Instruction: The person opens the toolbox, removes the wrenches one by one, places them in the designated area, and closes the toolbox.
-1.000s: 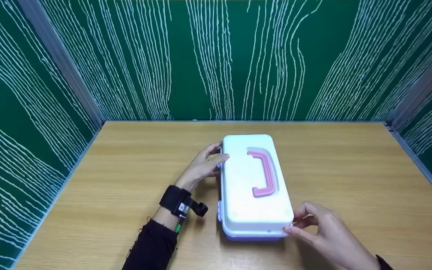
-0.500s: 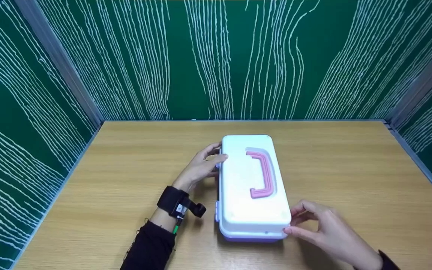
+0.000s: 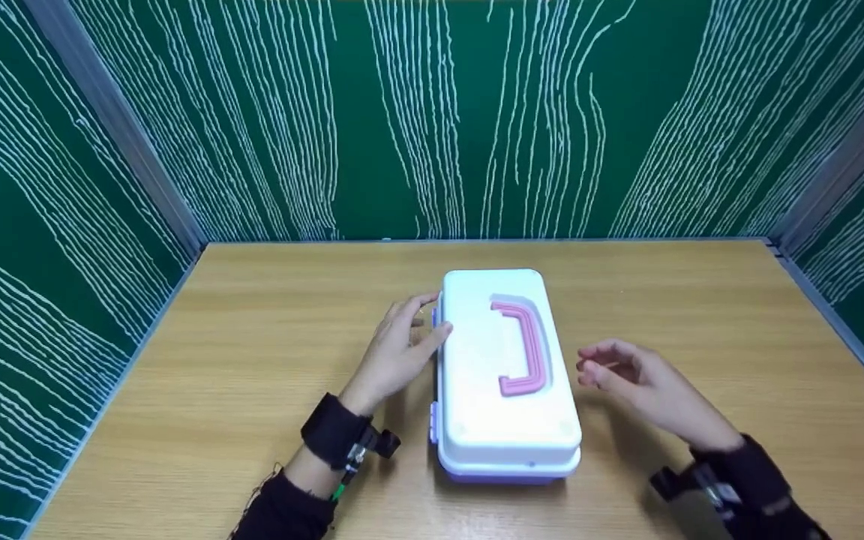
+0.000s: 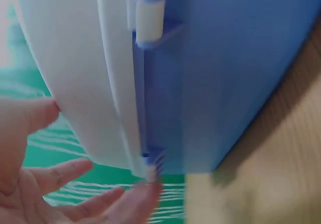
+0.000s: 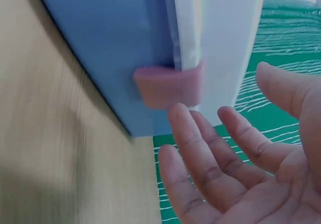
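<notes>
A storage box with a white lid (image 3: 481, 420), a purple-blue base (image 4: 215, 73) and a pink carry handle (image 3: 533, 352) stands on the table, lid down. My left hand (image 3: 394, 356) is at its left side, thumb at the lid's edge and fingers spread beside the hinges (image 4: 150, 20). On the right side, a pink latch (image 5: 168, 87) lies across the seam between lid and base. My right hand (image 3: 638, 382) hovers just off that side with loosely bent fingers, holding nothing; in the right wrist view its fingertips (image 5: 181, 114) come right up to the latch.
The wooden table (image 3: 274, 300) carries the box near its middle. Green panels (image 3: 394, 120) with wavy white lines enclose the back and sides, joined by metal corner posts (image 3: 113, 112). Each wrist wears a black strap (image 3: 334, 431) with a small camera.
My right hand has let go of the box's near right corner and moved away along the right side. The left hand has shifted slightly, its fingers loosening. The box stays put.
</notes>
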Demonstrator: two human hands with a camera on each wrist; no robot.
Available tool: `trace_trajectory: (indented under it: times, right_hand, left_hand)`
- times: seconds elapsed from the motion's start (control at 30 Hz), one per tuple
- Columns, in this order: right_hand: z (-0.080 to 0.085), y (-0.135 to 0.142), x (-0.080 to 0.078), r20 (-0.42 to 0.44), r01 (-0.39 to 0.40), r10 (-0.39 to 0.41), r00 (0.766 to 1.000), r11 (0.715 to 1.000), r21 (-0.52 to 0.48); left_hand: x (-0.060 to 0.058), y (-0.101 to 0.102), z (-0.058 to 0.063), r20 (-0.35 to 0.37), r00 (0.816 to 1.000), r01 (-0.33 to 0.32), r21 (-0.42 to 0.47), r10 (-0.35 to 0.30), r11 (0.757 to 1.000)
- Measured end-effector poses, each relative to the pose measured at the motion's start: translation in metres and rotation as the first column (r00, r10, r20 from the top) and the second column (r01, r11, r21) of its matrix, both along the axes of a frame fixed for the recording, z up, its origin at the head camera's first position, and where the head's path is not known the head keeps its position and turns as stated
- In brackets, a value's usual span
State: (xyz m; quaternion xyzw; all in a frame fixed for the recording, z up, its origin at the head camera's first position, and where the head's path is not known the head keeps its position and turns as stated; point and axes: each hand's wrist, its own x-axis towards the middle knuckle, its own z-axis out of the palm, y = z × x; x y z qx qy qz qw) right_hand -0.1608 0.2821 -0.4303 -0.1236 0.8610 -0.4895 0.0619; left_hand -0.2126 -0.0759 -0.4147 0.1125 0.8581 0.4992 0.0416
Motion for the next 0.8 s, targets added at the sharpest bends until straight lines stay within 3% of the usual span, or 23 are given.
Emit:
trace_trajectory:
  times: [0.17,0.3,0.4,0.53,0.73,0.8]
  right_hand:
    - [-0.008,-0.004,-0.024,-0.025,0.017,-0.016,1.000,0.999,0.041]
    - [-0.014,-0.006,-0.036,0.044,-0.020,0.020,0.999,1.000,-0.001]
    - [-0.019,-0.009,-0.040,0.107,-0.053,0.058,0.993,0.997,-0.055]
    - [-0.027,-0.013,-0.041,0.173,-0.091,0.111,0.979,0.989,-0.117]
    - [-0.029,-0.015,-0.043,0.189,-0.151,0.175,0.966,0.979,-0.136]
    - [-0.029,-0.016,-0.044,0.193,-0.161,0.190,0.963,0.974,-0.157]
  left_hand:
    - [0.023,0.005,0.011,-0.135,0.990,0.009,-0.133,-0.027,0.991]
    - [0.043,0.010,0.021,-0.203,0.974,0.060,-0.189,-0.099,0.980]
    - [0.058,0.014,0.028,-0.261,0.949,0.110,-0.241,-0.174,0.964]
    - [0.076,0.020,0.030,-0.336,0.897,0.164,-0.351,-0.288,0.922]
    - [0.095,0.030,0.027,-0.467,0.775,0.171,-0.494,-0.426,0.853]
    - [0.098,0.033,0.026,-0.473,0.756,0.168,-0.528,-0.453,0.832]
